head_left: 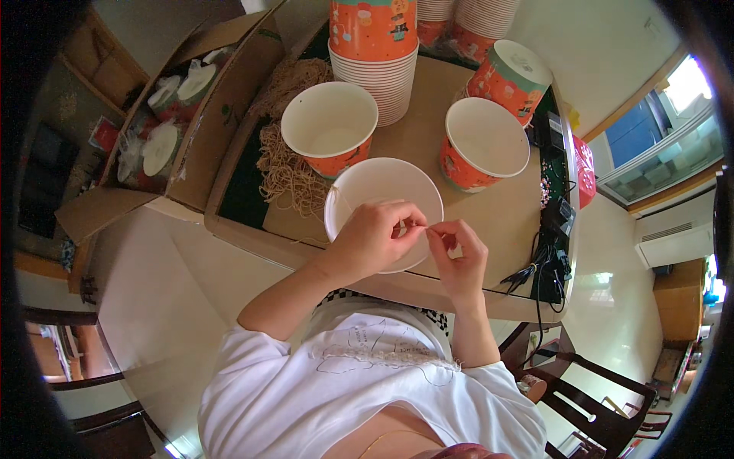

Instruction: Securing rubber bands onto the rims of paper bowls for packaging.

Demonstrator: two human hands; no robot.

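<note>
Both hands meet over a white round tub (382,177) near the table's front edge. My left hand (376,233) is closed in a pinch, thumb against forefinger. Its fingertips nearly touch those of my right hand (459,252), also pinching. Whatever they hold between them is too small to make out. A thin tan strand shows by the tub's left rim. Beyond it stand two open orange patterned paper tubs, one to the left (329,126) and one to the right (489,141). Left of these lies a tangled heap of tan string (283,164).
A tall stack of orange paper tubs (375,76) rises at the back, with more stacks behind. An upturned tub (514,73) sits back right. Black adapters and cables (547,252) line the right edge. An open cardboard box (222,115) with bagged tubs stands left.
</note>
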